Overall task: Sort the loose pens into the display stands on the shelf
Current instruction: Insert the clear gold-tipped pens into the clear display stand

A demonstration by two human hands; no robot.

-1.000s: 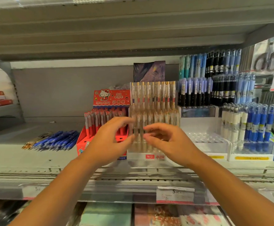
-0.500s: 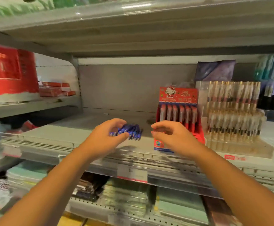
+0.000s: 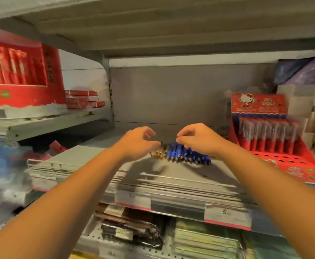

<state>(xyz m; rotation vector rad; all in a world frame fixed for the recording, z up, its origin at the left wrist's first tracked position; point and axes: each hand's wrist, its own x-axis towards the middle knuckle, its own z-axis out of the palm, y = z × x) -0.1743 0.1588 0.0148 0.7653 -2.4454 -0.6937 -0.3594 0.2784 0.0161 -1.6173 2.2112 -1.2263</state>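
While the red display stand (image 3: pixel 276 146) at the right, headed by a Hello Kitty figure with writing too blurred to read, holds rows of red pens (image 3: pixel 265 135) upright behind a front tier of open holes, the loose blue pens (image 3: pixel 188 156) lie side by side on the shelf (image 3: pixel 78 159) with a few gold pens (image 3: pixel 157 156) just left of them. The left hand (image 3: pixel 138 143) hovers over the gold pens with loosely curled fingers holding nothing, and the right hand (image 3: pixel 199 140) curls over the far ends of the blue pens, though I cannot tell whether it grips them. A price label (image 3: pixel 225 212) on the shelf edge reads "5".
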